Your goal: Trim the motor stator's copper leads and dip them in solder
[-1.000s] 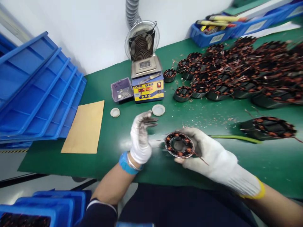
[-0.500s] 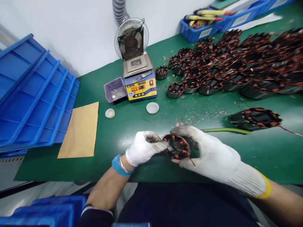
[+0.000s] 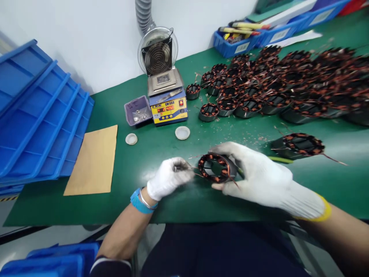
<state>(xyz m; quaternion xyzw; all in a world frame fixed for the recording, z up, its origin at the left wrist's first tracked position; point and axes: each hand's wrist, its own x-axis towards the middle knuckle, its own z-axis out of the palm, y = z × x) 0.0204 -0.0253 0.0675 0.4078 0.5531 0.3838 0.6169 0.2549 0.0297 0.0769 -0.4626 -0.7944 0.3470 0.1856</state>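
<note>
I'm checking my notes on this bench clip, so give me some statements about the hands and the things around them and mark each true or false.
1. The right hand holds a copper-wound stator ring. True.
2. The left hand is bare. False: it wears a white glove, with a blue band at the wrist.
3. The left hand pinches at a thin wire beside the ring. True.
4. The brown card sheet lies to the right of the ring. False: it lies to the left, next to the blue trays.
5. The solder station stands in front of a small fan. True.
6. The purple tray sits on the heap of stators. False: it sits on the green mat left of the station.
</note>
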